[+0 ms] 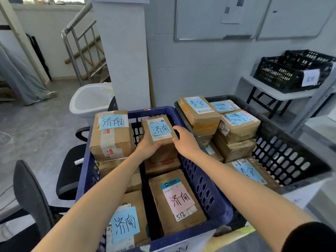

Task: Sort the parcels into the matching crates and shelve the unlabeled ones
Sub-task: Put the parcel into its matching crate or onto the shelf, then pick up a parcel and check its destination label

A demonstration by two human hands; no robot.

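The left grip point(148, 148) is curled under the near-left corner of the small brown cardboard parcel with a blue handwritten note point(160, 129), and the right grip point(185, 140) clasps its right edge, so both are clamped on it above the back of the navy blue plastic crate point(209, 195). Looks like the placing step to me: its note matches the other brown parcels point(177, 200) in there, so next it just needs lowering onto the stack and letting go. The black plastic crate point(283, 157) just beside it holds parcels with a different note.
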